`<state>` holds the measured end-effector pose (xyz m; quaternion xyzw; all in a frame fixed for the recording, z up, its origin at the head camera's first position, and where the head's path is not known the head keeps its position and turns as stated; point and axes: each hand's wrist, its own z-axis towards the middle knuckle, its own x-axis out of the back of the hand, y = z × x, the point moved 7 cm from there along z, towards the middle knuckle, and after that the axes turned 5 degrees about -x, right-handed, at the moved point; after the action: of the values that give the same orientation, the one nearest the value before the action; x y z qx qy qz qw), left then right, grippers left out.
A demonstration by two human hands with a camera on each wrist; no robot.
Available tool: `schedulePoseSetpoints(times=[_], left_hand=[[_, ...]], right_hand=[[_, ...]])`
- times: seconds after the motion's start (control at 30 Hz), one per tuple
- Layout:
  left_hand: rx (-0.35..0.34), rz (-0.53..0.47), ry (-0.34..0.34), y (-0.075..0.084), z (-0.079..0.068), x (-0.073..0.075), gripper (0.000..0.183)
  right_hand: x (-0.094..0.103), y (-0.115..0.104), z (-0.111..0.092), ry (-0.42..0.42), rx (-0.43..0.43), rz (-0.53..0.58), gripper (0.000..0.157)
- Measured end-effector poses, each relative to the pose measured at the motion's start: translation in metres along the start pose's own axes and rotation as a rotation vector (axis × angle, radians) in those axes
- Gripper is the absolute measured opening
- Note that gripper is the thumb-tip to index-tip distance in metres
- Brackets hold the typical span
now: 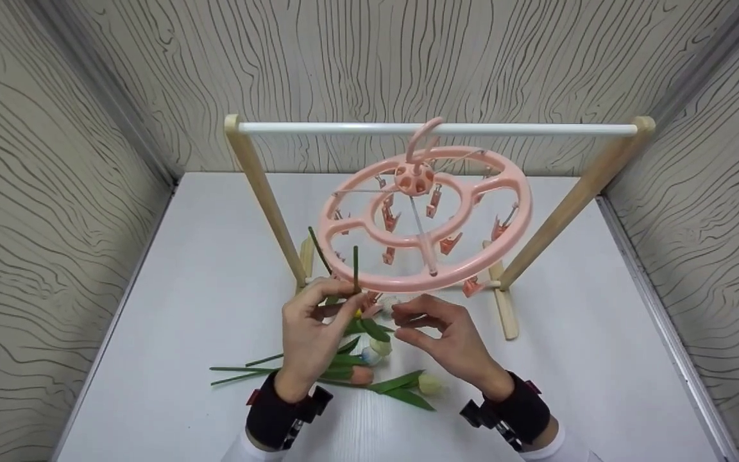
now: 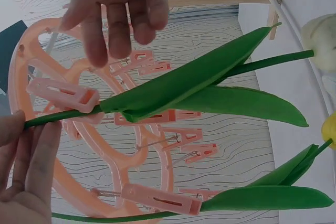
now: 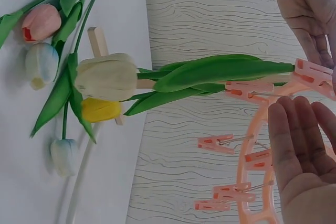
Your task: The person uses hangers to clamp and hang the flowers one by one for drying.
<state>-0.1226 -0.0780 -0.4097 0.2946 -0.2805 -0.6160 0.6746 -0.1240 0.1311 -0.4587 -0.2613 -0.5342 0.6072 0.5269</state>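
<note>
My left hand (image 1: 315, 321) pinches the green stem of a white tulip (image 3: 105, 77) between thumb and fingers. A pink clip (image 2: 65, 95) of the round hanger grips that stem just below the leaves, and the bloom hangs downward. My right hand (image 1: 443, 330) is beside it, fingers relaxed, thumb apart, holding nothing. The pink drying hanger (image 1: 510, 240) hangs by its hook from a white rod. A yellow tulip (image 3: 101, 109) also hangs upside down, its stem in another pink clip (image 2: 160, 200).
Several tulips lie on the white table (image 1: 203, 308), among them a pink one (image 1: 362, 375) and a pale one (image 1: 432, 385). A wooden stand (image 1: 267, 199) holds the white rod (image 1: 344, 129). Other clips dangle under the hanger. Wood-patterned walls (image 1: 356, 64) enclose the table.
</note>
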Motion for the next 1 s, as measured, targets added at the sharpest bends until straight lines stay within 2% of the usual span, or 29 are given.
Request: schedulePoseSetpoints(times=[0.27, 0.53, 1.0], left_hand=[[0.005, 0.023, 0.016, -0.006, 0.005, 0.008, 0.019], [0.005, 0.021, 0.017, -0.01, 0.007, 0.012, 0.02], [0.009, 0.001, 0.001, -0.01, 0.002, 0.005, 0.02]], right_hand=[[0.011, 0.023, -0.015, 0.057, -0.089, -0.102, 0.024], [0.02, 0.049, -0.035, 0.098, -0.106, -0.202, 0.02], [0.03, 0.081, -0.066, 0.145, -0.214, -0.241, 0.02]])
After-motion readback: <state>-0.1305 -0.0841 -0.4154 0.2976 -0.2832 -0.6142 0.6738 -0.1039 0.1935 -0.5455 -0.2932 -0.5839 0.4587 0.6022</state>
